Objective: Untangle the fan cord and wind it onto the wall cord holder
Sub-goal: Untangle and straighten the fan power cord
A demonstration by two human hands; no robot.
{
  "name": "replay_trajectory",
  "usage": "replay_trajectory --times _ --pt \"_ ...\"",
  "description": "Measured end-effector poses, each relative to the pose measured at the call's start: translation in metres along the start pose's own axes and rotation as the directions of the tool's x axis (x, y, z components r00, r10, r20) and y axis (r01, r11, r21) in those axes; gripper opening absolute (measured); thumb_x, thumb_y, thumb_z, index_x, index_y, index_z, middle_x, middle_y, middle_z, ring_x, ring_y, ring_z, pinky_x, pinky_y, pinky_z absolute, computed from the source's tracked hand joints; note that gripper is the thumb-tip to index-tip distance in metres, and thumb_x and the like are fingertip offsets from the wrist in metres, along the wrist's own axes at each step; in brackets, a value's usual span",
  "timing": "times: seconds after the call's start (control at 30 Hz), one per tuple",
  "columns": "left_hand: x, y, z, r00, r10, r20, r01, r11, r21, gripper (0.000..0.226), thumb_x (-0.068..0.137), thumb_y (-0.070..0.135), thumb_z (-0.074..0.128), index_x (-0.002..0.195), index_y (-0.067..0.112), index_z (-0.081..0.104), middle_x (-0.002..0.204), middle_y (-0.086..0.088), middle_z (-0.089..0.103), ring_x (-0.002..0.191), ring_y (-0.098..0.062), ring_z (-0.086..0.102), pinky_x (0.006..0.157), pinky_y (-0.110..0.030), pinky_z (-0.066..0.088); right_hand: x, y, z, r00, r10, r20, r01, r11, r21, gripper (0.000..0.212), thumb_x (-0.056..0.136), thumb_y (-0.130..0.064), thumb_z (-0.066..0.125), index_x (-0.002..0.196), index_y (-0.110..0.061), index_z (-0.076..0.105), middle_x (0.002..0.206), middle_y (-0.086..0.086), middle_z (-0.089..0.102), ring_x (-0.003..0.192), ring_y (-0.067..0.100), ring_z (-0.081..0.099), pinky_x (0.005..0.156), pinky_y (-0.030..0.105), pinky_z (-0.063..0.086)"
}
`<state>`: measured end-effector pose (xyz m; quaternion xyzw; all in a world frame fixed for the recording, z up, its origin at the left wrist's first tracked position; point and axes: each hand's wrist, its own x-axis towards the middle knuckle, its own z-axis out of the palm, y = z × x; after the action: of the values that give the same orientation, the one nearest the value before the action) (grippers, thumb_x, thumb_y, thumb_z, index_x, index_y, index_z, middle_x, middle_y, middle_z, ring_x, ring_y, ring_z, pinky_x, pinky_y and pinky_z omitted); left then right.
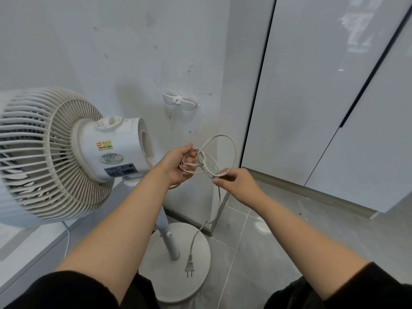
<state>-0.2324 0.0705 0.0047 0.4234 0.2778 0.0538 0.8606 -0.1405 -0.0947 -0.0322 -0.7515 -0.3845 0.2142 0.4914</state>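
A white pedestal fan (66,152) stands at the left, its head turned away from the wall. Its pale cord (231,148) is bunched in tangled loops in front of me. My left hand (178,163) is closed around the bundle of loops. My right hand (236,184) pinches one strand just to the right of the knot. From there the cord drops down, and its two-pin plug (189,265) hangs over the fan's round base (200,253). The white wall cord holder (179,101) is fixed to the wall above my hands, with nothing wound on it.
A white ledge (33,241) runs along the left under the fan head. Glossy white cabinet doors (312,108) fill the right side, above a grey tiled floor (267,241). A wall corner (223,130) juts out just behind the cord.
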Motion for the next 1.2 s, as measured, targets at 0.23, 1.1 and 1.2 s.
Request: replay_trajectory --times 0.23,1.1,1.2 --pt "0.001 -0.008 0.003 0.975 0.015 -0.223 -0.046 0.99 -0.135 0.049 0.103 0.031 0.029 0.078 -0.004 0.052 0.057 -0.013 0.06 0.043 -0.018 0.057 0.039 -0.02 0.047 0.003 0.008 0.004 0.997 0.08 0.018 -0.081 0.995 0.058 0.023 0.091 -0.01 0.056 0.074 0.003 0.064 0.064 0.009 0.065 0.06 0.017 0.061 0.071 0.03 0.051" --pt "-0.005 -0.036 0.044 0.691 0.66 0.296 -0.211 -0.207 0.955 0.014 0.093 0.016 0.051 0.087 0.007 0.06 0.084 -0.003 0.058 0.08 -0.021 0.052 0.069 -0.027 0.036 0.005 0.0 -0.038 0.97 0.243 0.016 -0.242 0.955 0.172 0.028 0.089 -0.006 0.039 0.063 -0.009 0.049 0.052 0.005 0.042 0.041 0.016 0.038 0.051 0.027 0.043" --pt "-0.006 -0.021 0.04 0.67 0.743 0.002 -0.212 0.188 0.959 0.013 0.09 0.011 0.055 0.079 0.009 0.059 0.067 -0.002 0.054 0.066 -0.022 0.053 0.063 -0.028 0.042 0.006 0.012 -0.05 0.966 0.256 -0.03 -0.246 0.951 0.189 0.028 0.087 -0.005 0.039 0.062 -0.008 0.052 0.052 0.007 0.041 0.046 0.019 0.039 0.054 0.028 0.04"
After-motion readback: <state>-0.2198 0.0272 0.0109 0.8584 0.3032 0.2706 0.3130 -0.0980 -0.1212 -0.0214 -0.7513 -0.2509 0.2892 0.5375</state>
